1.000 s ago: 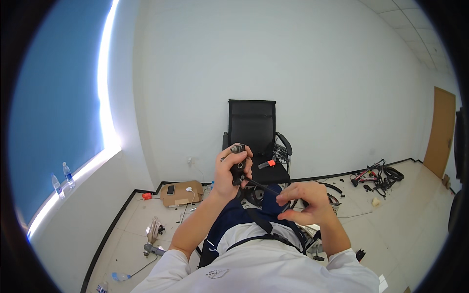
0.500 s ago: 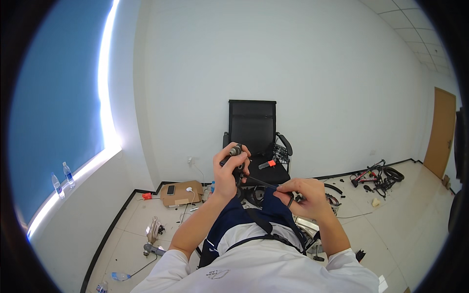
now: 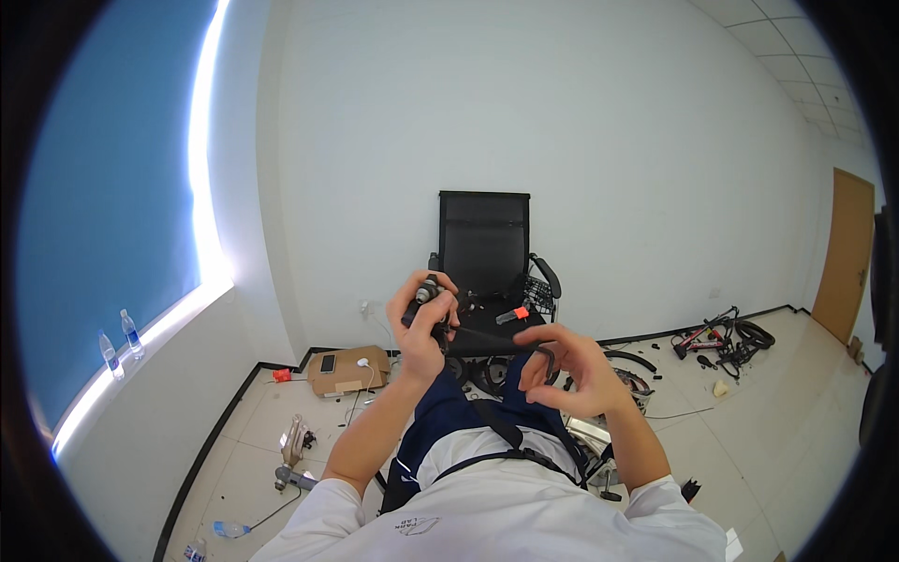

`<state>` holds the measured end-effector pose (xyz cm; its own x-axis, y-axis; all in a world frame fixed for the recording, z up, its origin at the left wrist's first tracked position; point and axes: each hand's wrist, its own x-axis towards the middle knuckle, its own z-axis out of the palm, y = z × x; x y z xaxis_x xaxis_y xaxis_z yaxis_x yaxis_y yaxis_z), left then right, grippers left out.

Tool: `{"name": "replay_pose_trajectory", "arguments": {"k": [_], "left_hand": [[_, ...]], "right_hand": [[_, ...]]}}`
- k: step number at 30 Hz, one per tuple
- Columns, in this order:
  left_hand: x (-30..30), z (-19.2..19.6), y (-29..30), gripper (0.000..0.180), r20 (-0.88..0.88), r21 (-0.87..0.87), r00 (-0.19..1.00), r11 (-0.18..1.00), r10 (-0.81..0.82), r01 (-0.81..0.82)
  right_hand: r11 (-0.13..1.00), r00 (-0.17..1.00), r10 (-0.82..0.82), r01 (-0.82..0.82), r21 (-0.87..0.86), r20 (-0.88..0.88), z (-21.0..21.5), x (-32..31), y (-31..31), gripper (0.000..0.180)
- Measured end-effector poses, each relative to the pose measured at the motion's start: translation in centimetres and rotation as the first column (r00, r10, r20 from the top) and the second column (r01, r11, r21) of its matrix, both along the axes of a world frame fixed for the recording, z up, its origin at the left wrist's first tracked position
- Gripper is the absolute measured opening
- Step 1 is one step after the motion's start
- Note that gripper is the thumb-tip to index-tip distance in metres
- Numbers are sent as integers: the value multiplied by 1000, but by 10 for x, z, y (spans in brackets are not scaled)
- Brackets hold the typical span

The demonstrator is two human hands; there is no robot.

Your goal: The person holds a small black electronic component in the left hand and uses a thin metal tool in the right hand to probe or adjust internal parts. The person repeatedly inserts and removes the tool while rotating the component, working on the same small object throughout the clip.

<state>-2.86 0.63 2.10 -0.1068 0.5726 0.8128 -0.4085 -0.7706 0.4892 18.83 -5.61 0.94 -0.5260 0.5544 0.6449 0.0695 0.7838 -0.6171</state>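
Raised in front of the chair, my left hand [image 3: 419, 323] has its fingers wrapped round a small dark bicycle part [image 3: 428, 289] with a silvery round end on top. The palm and fingers hide much of the part, so its exact kind cannot be told. A thin black L-shaped hex key [image 3: 487, 338] reaches from that part across to the right, its bent end by my right fingers. My right hand [image 3: 576, 373] is open around this bent end, thumb and forefinger apart, the forefinger close to or touching the key.
Ahead stands a black mesh office chair [image 3: 484, 234] with an orange-tipped item [image 3: 513, 316] on its seat. Dismantled bicycle parts [image 3: 716, 339] lie on the floor to the right, metal parts [image 3: 295, 450] to the left. A phone [image 3: 328, 362] rests on cardboard [image 3: 351, 378]. Bottles [image 3: 129, 332] stand on the sill.
My right thumb and fingers have spread from their pinch on the hex key, whose bent end now points differently. My left hand has shifted slightly left with the bicycle part.
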Motion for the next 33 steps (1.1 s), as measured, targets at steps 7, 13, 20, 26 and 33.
{"name": "replay_pose_trajectory", "arguments": {"k": [7, 13, 20, 26, 33], "left_hand": [[-12, -7, 5, 19, 51, 315, 975, 923, 217, -222], [-11, -10, 10, 16, 145, 502, 958, 815, 249, -288], [-14, -9, 7, 18, 81, 387, 959, 878, 273, -283], [-9, 5, 0, 20, 2, -28, 999, 999, 46, -46], [-8, 7, -3, 21, -50, 20, 999, 1000, 20, -19]], "right_hand": [[910, 969, 87, -171, -377, -230, -1, 2, 16, 30], [954, 988, 18, -64, -294, -154, -4, 3, 23, 19], [994, 985, -89, 80, -69, -150, -12, -4, 17, 13], [920, 954, -289, 300, 254, -78, -5, -1, 16, 13], [895, 941, -334, 333, 297, -48, 0, 2, 13, 20]]}}
